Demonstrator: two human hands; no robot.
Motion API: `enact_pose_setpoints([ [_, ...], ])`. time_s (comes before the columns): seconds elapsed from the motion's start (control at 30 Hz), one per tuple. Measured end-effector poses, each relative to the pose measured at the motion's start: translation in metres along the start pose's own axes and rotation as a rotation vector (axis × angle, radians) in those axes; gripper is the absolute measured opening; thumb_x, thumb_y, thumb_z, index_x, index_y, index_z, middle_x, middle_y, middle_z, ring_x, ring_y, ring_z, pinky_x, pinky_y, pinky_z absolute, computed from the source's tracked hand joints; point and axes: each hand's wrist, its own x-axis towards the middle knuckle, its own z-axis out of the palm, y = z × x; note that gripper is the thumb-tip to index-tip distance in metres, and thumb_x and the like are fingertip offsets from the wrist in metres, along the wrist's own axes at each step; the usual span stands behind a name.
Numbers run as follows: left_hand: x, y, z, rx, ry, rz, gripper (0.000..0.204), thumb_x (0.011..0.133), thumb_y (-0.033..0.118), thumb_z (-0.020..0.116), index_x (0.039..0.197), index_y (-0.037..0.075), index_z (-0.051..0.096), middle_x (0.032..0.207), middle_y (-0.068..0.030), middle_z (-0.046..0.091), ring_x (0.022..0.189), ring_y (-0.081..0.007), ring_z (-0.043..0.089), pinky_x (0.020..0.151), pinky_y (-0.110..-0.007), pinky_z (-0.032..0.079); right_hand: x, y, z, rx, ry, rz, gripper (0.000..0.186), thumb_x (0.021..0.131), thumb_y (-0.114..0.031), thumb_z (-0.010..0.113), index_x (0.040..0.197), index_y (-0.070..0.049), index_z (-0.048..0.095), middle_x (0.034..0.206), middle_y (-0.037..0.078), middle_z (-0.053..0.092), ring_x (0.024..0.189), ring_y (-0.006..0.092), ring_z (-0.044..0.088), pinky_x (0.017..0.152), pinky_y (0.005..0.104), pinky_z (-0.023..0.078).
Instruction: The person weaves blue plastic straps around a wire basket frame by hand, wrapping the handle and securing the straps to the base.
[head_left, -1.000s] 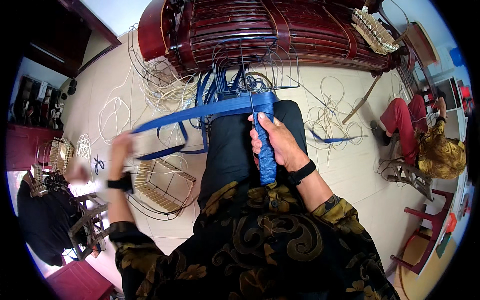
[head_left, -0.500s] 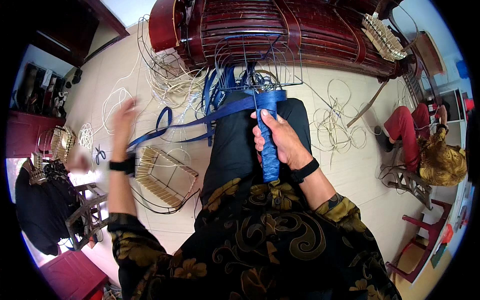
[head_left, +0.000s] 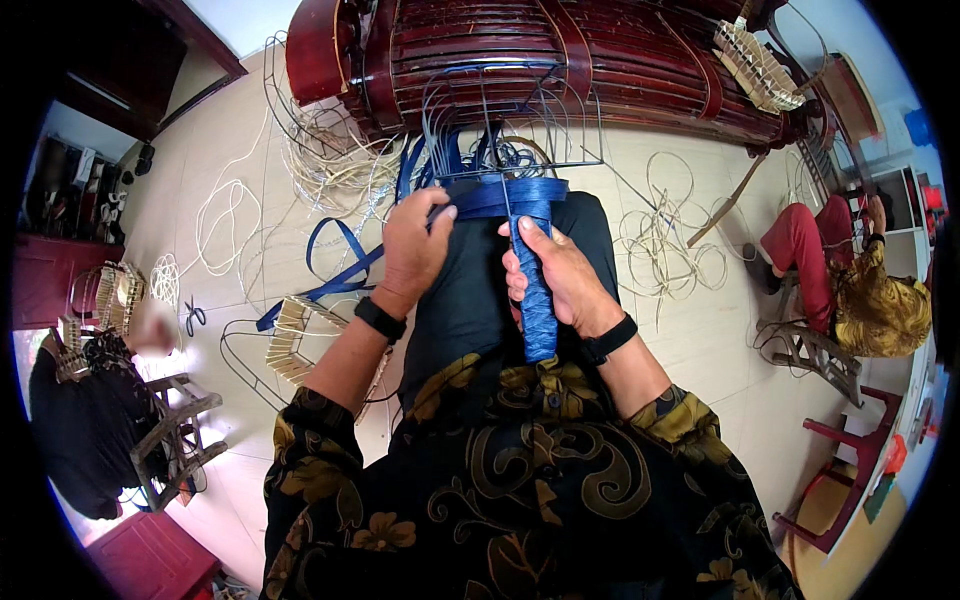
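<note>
Right hand (head_left: 565, 275) covers part of the blue-wrapped handle (head_left: 538, 325), left hand (head_left: 412, 245) hides a stretch of blue strip (head_left: 482, 203), left forearm (head_left: 348, 360) blocks some of the half-woven frame (head_left: 288, 345) on the floor (head_left: 480, 150). Oh, and the red bench (head_left: 640, 60) gets cropped up top.

You wear this wide fisheye on your head, the left of a side-by-side pair. It faces steeply down over your patterned shirt (head_left: 540, 480), near enough that your left hand (head_left: 412, 245) and right hand (head_left: 562, 275) sit mid-view, while the surrounding floor (head_left: 690, 350) and red wooden settee (head_left: 480, 45) curve toward the rim.
</note>
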Motion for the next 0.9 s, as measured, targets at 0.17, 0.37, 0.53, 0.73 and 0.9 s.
enact_pose_setpoints([
  [0.17,0.007,0.024,0.020,0.052,-0.092,0.156,0.043,0.085,0.008,0.062,0.127,0.001,0.056,0.118,-0.0180,0.062,0.112,-0.0325,0.057,0.096,-0.042,0.041,0.001,0.001,0.002,-0.070,-0.024,0.021,0.031,0.103,-0.036,0.052,0.116,-0.008,0.052,0.071,0.003,0.054,0.055,0.0128,0.052,0.048,0.0292,0.048],
  [0.37,-0.001,-0.032,-0.012,0.423,-0.099,0.237,0.032,0.081,0.001,0.055,0.113,0.003,0.063,0.097,-0.0142,0.066,0.091,-0.0337,0.062,0.083,-0.043,0.047,-0.002,-0.003,-0.003,-0.038,-0.014,0.017,0.032,0.103,-0.037,0.051,0.116,-0.007,0.052,0.072,0.003,0.054,0.055,0.0135,0.052,0.048,0.0302,0.048],
  [0.53,-0.065,-0.206,-0.161,0.795,0.130,-0.499,0.029,0.091,0.010,0.051,0.116,0.002,0.063,0.086,-0.0212,0.069,0.079,-0.0383,0.066,0.069,-0.048,0.051,-0.002,-0.004,-0.008,0.029,0.007,-0.012,0.030,0.103,-0.032,0.051,0.114,-0.005,0.054,0.073,0.005,0.055,0.057,0.0137,0.052,0.051,0.0291,0.047],
  [0.73,-0.053,-0.113,-0.191,0.869,0.598,-0.603,0.051,0.088,0.019,0.060,0.130,-0.010,0.052,0.118,-0.0302,0.062,0.110,-0.0416,0.060,0.101,-0.046,0.043,0.004,-0.002,-0.011,0.059,-0.008,-0.019,0.029,0.104,-0.032,0.051,0.113,-0.004,0.054,0.072,0.005,0.055,0.057,0.0136,0.052,0.051,0.0294,0.047],
  [0.9,-0.051,0.004,-0.052,-0.935,-0.043,-0.600,0.048,0.096,0.034,0.058,0.122,-0.006,0.057,0.111,-0.0195,0.067,0.098,-0.0300,0.068,0.091,-0.041,0.052,0.002,-0.005,-0.006,0.018,0.031,0.000,0.030,0.104,-0.032,0.051,0.113,-0.004,0.054,0.072,0.005,0.056,0.057,0.0139,0.052,0.051,0.0296,0.047],
])
